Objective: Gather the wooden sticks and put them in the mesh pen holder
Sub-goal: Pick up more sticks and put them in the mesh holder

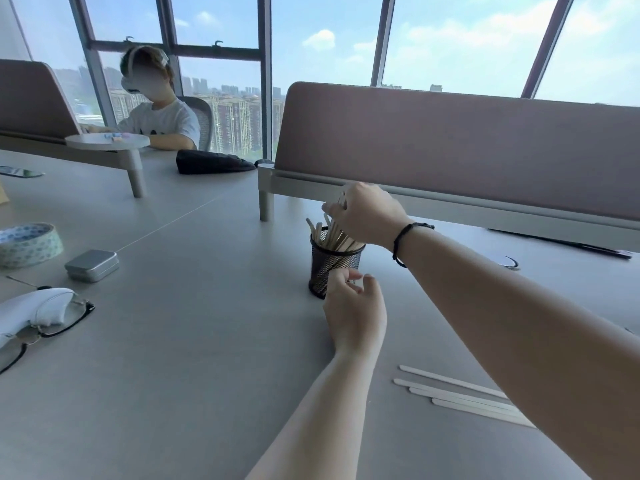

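A black mesh pen holder [330, 265] stands on the grey table with several wooden sticks [323, 232] leaning inside it. My right hand [367, 216] hovers over its rim, fingers closed on the tops of a bunch of sticks that reach into the holder. My left hand [353, 313] is at the holder's near side, fingers curled and apart, touching or almost touching the mesh. Several more loose wooden sticks [457, 396] lie flat on the table at the lower right, partly hidden under my right forearm.
A pink desk divider [450, 147] stands just behind the holder. At left are a metal tin [91, 265], a tape roll [29, 244], glasses [52, 327] and a white object [31, 310]. A person [156, 109] sits at the far left behind a black pouch [211, 161].
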### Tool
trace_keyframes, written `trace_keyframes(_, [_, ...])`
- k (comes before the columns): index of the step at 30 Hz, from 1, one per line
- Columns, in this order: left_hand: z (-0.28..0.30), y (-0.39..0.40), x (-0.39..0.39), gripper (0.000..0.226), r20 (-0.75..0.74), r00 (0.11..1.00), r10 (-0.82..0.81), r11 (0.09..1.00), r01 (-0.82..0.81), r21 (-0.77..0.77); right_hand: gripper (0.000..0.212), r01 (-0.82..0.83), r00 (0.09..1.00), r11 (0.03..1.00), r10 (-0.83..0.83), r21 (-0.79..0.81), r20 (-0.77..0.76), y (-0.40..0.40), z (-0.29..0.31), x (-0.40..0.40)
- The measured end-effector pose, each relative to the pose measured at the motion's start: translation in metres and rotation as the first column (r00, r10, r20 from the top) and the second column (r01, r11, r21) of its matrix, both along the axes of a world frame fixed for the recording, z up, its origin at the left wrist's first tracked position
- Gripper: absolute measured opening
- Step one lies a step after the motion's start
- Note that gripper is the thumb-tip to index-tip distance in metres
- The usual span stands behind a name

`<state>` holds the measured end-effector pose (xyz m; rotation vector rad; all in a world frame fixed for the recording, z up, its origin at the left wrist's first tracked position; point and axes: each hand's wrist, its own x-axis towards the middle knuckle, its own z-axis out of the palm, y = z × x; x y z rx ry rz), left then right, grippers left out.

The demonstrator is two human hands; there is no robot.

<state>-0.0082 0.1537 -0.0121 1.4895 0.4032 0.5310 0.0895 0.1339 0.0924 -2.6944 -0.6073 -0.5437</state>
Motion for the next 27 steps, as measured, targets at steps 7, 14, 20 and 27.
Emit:
trace_keyframes(7, [-0.002, -0.001, 0.0, 0.008, -0.006, 0.999, -0.034, 0.997, 0.034, 0.065, 0.028, 0.055, 0.997, 0.994, -0.059, -0.098, -0.04, -0.003, -0.004, -0.001])
trace_keyframes(14, [-0.006, -0.007, -0.002, 0.003, -0.025, 0.981, -0.191, 0.941, 0.19, 0.281, 0.041, 0.087, 0.927, 0.991, -0.117, -0.098, -0.358, 0.005, 0.002, -0.004])
trace_keyframes(20, [-0.009, -0.01, -0.007, 0.01, -0.039, 0.953, -0.302, 0.855, 0.288, 0.43, 0.074, 0.111, 0.895, 0.937, 0.051, 0.331, -0.443, -0.025, 0.0, -0.016])
trace_keyframes(27, [-0.011, -0.023, -0.02, 0.051, -0.148, 0.804, -0.577, 0.556, 0.518, 0.65, 0.046, 0.083, 0.953, 0.976, -0.02, 0.201, -0.302, -0.164, -0.048, -0.069])
